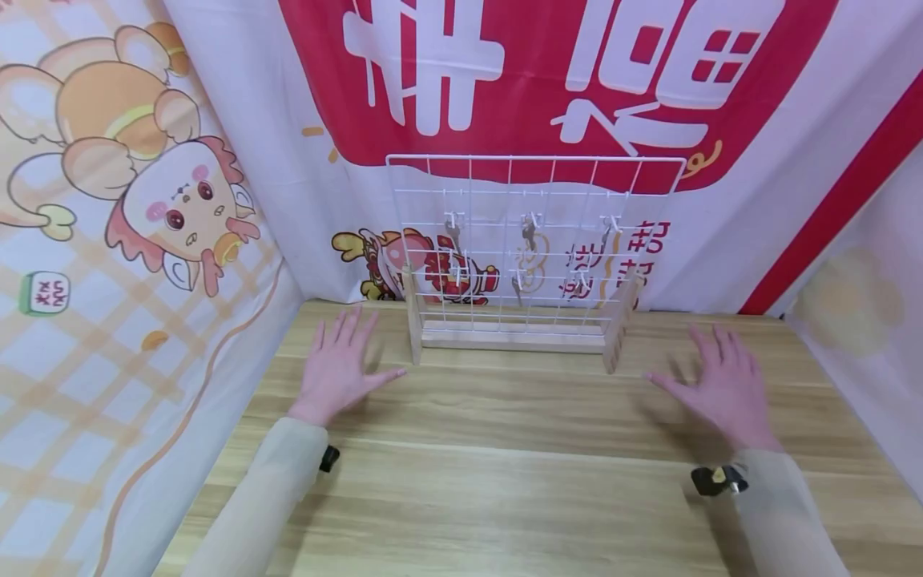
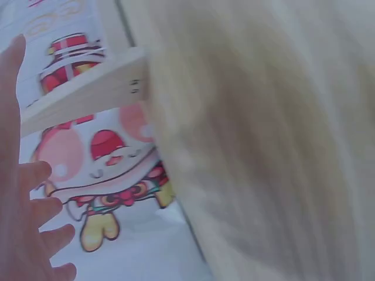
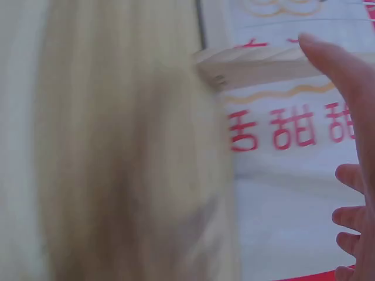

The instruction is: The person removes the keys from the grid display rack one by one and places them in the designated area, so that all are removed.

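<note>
Rack [image 1: 513, 338] stands on wood table [image 1: 505, 505], between left hand [image 1: 336, 370] and right hand [image 1: 730, 391]; hands well apart, both splayed. Printed cloth [image 1: 534, 96] hangs beyond both hands and along their outer sides.

Right hand [image 3: 364, 143] at right margin, thumb spread from fingers, overlapping a wooden bar [image 3: 263, 69]. Table [image 3: 117, 140] at left, blurred. White cloth [image 3: 281, 216] bears red characters [image 3: 293, 127].
</note>
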Motion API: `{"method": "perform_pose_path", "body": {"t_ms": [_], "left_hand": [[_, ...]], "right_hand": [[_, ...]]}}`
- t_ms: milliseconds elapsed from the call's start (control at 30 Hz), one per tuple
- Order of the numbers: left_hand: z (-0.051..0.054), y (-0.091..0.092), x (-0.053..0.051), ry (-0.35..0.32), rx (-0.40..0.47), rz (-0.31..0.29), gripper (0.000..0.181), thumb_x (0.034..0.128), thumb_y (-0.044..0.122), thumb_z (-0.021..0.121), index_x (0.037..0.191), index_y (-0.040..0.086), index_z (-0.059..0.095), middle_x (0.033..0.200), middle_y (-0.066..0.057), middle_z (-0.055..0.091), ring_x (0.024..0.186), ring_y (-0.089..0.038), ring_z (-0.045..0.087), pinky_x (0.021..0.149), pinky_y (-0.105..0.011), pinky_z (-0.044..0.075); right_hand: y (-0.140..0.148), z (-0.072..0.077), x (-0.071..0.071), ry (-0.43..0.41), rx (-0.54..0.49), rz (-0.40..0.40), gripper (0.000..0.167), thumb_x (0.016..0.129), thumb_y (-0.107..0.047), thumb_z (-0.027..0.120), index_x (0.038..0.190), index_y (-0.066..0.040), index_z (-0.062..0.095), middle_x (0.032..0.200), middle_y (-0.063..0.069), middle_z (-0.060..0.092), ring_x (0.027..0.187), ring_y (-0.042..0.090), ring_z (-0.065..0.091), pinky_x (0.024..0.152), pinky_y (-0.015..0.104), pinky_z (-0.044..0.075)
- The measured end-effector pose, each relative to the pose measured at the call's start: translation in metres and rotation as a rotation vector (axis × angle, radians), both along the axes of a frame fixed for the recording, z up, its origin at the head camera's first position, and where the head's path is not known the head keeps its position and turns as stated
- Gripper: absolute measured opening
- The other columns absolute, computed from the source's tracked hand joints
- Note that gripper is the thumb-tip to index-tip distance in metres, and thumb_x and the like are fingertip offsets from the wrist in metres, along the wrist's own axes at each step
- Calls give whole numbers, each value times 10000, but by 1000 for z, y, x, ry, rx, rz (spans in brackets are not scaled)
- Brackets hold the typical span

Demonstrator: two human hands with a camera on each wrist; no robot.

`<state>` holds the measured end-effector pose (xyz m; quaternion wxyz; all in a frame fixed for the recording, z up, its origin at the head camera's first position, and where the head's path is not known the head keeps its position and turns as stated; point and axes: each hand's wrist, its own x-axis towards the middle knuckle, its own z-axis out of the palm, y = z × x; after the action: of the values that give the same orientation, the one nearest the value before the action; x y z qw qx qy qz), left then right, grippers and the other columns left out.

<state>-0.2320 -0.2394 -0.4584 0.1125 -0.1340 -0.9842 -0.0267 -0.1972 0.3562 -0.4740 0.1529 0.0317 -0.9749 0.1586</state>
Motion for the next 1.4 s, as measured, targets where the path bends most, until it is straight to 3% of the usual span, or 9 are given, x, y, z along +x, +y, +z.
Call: {"method": "perform_pose_path", "body": {"t_ms": [200,400,533,667,800,967,1167,1400], "left_hand": [[24,13,5,52,266,-5,1076,842,820,551,1630,169,216,1665,-133,205,1501,-366,217,1210,-570,87],[41,34,11,-12,654,30,942,863,709,657,1611,287,273,1645,-44,281,1474,-359,287,1155,-654,210],[51,47,15,-38,840,46,860,846,683,702,1568,369,356,1597,-7,379,1431,-308,373,1116,-669,280],[63,62,16,13,984,-7,753,855,590,759,1500,300,502,1509,33,503,1365,-247,465,1121,-615,314],[73,76,15,58,1068,-63,699,865,537,776,1444,199,582,1451,77,559,1335,-196,502,1137,-529,336],[84,87,13,59,1116,-88,653,866,564,762,1423,263,603,1419,123,577,1322,-117,503,1137,-523,335],[96,96,9,88,1155,-140,595,877,520,772,1402,293,608,1380,153,604,1313,-84,508,1133,-444,356],[113,108,5,123,1211,-157,588,878,502,782,1397,281,617,1377,27,626,1289,-112,535,1118,-472,382]], "right_hand": [[-17,38,-3,14,-283,-27,966,897,-573,717,1590,-48,295,1605,271,270,1435,505,261,1094,726,230],[-41,82,-10,-99,-642,-95,856,899,-664,640,1583,-219,378,1589,109,392,1421,383,365,1096,641,345],[-54,106,-20,-110,-755,-113,785,866,-697,639,1534,-327,459,1541,32,469,1377,297,434,1063,568,424],[-61,126,-35,-76,-839,-95,702,872,-640,670,1494,-356,510,1513,-14,501,1351,241,454,1080,473,430],[-64,143,-53,-54,-936,-71,690,852,-605,711,1466,-335,552,1485,-49,527,1339,198,461,1116,410,399],[-69,156,-69,-88,-1050,-30,714,818,-578,751,1440,-265,591,1453,-5,546,1310,196,503,1140,390,374],[-77,156,-80,-112,-1154,10,631,829,-488,789,1370,-191,659,1356,53,598,1246,236,567,1050,297,461],[-82,152,-83,-105,-1264,24,610,822,-436,811,1341,-152,666,1282,62,629,1194,228,599,1017,297,488]]}}
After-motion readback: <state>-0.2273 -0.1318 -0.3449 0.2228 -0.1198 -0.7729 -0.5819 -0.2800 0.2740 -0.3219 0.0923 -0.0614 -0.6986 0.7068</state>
